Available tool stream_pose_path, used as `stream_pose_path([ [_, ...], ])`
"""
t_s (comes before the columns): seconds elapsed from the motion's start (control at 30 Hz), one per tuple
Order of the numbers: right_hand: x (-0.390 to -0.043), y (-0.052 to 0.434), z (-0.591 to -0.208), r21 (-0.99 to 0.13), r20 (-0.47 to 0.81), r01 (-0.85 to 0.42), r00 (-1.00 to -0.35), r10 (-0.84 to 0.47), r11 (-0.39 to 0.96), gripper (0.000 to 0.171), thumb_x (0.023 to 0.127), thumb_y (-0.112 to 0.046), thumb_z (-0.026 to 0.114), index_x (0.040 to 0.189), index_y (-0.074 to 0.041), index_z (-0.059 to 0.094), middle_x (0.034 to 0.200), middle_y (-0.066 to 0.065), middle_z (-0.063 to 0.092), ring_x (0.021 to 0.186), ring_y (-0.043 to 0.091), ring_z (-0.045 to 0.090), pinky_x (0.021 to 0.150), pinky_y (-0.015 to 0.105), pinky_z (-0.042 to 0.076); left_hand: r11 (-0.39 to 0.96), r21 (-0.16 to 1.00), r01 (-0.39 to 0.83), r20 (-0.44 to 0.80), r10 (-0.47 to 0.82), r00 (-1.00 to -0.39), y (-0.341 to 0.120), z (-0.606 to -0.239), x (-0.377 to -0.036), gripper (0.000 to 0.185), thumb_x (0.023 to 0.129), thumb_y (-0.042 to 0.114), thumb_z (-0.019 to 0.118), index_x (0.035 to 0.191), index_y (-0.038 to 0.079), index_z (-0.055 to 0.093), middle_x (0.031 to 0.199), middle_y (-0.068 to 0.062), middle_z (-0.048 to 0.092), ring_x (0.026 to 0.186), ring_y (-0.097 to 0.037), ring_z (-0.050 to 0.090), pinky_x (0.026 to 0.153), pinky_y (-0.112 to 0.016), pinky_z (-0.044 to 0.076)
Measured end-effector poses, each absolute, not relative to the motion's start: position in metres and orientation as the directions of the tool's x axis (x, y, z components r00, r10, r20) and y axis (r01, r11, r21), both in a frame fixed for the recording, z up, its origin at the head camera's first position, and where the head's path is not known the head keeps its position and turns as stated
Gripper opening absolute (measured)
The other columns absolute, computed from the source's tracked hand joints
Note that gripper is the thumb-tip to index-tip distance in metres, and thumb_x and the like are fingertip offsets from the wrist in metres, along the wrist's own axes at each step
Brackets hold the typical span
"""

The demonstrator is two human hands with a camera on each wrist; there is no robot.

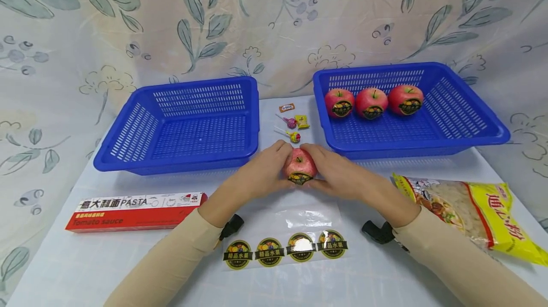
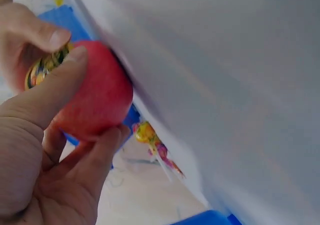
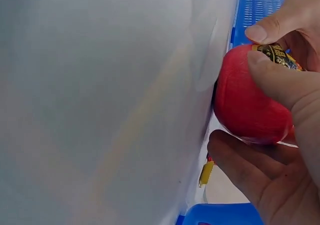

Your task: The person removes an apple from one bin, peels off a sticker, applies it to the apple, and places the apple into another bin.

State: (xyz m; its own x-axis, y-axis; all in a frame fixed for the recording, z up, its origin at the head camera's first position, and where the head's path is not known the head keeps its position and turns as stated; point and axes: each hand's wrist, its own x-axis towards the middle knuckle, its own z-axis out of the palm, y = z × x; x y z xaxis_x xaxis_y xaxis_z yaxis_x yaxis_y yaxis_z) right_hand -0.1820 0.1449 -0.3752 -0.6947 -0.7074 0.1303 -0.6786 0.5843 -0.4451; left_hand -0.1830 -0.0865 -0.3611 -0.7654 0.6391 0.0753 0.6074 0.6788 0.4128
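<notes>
A red apple [image 1: 299, 166] with a black-and-gold sticker sits on the table between the two baskets. My left hand [image 1: 267, 168] grips its left side and my right hand [image 1: 333, 170] grips its right side. In the left wrist view the thumb [image 2: 50, 92] presses near the sticker on the apple [image 2: 95, 97]. The right wrist view shows the apple [image 3: 247, 102] held between thumb [image 3: 277, 80] and fingers. A clear sheet [image 1: 284, 245] with several matching stickers lies in front of me.
An empty blue basket [image 1: 141, 126] stands at left. The right blue basket [image 1: 466, 116] holds three stickered apples [image 1: 371, 102]. Lollipops and sweets [image 1: 293, 123] lie between them. A red pasta box [image 1: 134, 212] lies front left, a yellow snack bag [image 1: 475, 214] front right.
</notes>
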Motion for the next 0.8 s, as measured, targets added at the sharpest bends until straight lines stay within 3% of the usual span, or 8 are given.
stream_pose_path([
  [0.13,-0.185,0.15,-0.374,-0.476,0.128,-0.669,-0.694,-0.708,0.571,0.078,0.087,-0.024,0.084,0.146,0.001,0.039,0.136,0.017,0.057,0.122,0.028,0.06,0.105,0.046,0.051,0.663,0.485,0.569,0.058,0.625,-0.778,-0.091,-0.359,-0.184,0.038,0.082,0.014,0.088,0.101,0.009,0.055,0.103,-0.005,0.059,0.093,-0.019,0.057,0.083,-0.031,0.052],
  [0.3,-0.181,0.161,-0.365,-0.485,0.07,-0.654,-0.691,-0.72,0.581,0.079,0.081,-0.029,0.089,0.141,-0.005,0.044,0.127,0.006,0.061,0.113,0.017,0.061,0.101,0.041,0.053,0.685,0.457,0.568,0.064,0.612,-0.788,-0.092,-0.36,-0.184,0.019,0.092,0.006,0.075,0.1,0.006,0.059,0.097,-0.007,0.063,0.09,-0.019,0.06,0.082,-0.032,0.053],
  [0.47,-0.165,0.172,-0.349,-0.474,-0.032,-0.66,-0.648,-0.761,0.583,0.076,0.08,-0.033,0.088,0.14,-0.009,0.046,0.124,-0.002,0.061,0.11,0.012,0.06,0.098,0.038,0.053,0.689,0.441,0.575,0.085,0.606,-0.791,-0.088,-0.363,-0.184,0.009,0.094,0.002,0.07,0.098,0.005,0.062,0.095,-0.008,0.065,0.091,-0.02,0.062,0.085,-0.035,0.054],
  [0.67,-0.153,0.186,-0.321,-0.507,-0.047,-0.654,-0.629,-0.776,0.562,0.075,0.081,-0.034,0.087,0.141,-0.014,0.046,0.128,-0.007,0.06,0.114,0.008,0.059,0.097,0.035,0.055,0.689,0.482,0.542,0.063,0.589,-0.805,-0.083,-0.364,-0.186,0.018,0.097,0.012,0.071,0.111,0.002,0.065,0.108,-0.013,0.068,0.097,-0.023,0.068,0.087,-0.033,0.057],
  [0.8,-0.158,0.201,-0.299,-0.518,-0.07,-0.623,-0.652,-0.755,0.586,0.078,0.08,-0.037,0.089,0.142,-0.02,0.044,0.131,-0.011,0.06,0.116,0.005,0.06,0.096,0.033,0.056,0.645,0.555,0.526,0.045,0.609,-0.792,-0.078,-0.366,-0.191,0.035,0.099,0.02,0.069,0.125,-0.001,0.06,0.123,-0.017,0.065,0.112,-0.027,0.067,0.095,-0.035,0.056],
])
